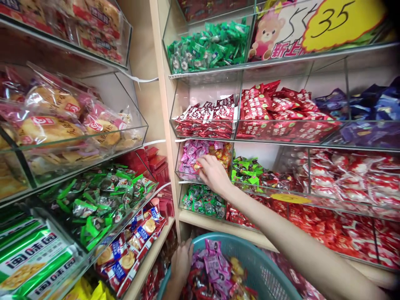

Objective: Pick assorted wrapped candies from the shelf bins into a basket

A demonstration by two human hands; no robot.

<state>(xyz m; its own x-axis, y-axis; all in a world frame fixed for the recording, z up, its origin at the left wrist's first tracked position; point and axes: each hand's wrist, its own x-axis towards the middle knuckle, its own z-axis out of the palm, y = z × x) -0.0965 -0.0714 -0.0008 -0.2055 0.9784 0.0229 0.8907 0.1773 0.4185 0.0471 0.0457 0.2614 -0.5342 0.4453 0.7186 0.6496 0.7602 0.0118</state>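
"Pink-purple candies (214, 266): where do they lie?"

"Some are near, in the teal plastic basket (271, 273), just left of some yellow-orange candies (238, 266). More fill the left of a clear bin (187, 176) farther off."

"And the right hand (215, 173)?"

"Reaching into that bin, fingers bent and drawn toward the thumb. I can't tell whether anything is pinched there."

"The left hand (181, 262)?"

"Curled over the basket's left rim."

"What's around the bin?"

"Green-wrapped sweets (203, 200) just below, dark red-and-white packets (206, 114) just above, bright green packets (248, 168) to the right."

"Farther out?"

"Bagged buns (50, 129) on the left shelves. At the far upper right, a yellow sign (342, 21) reads 35."
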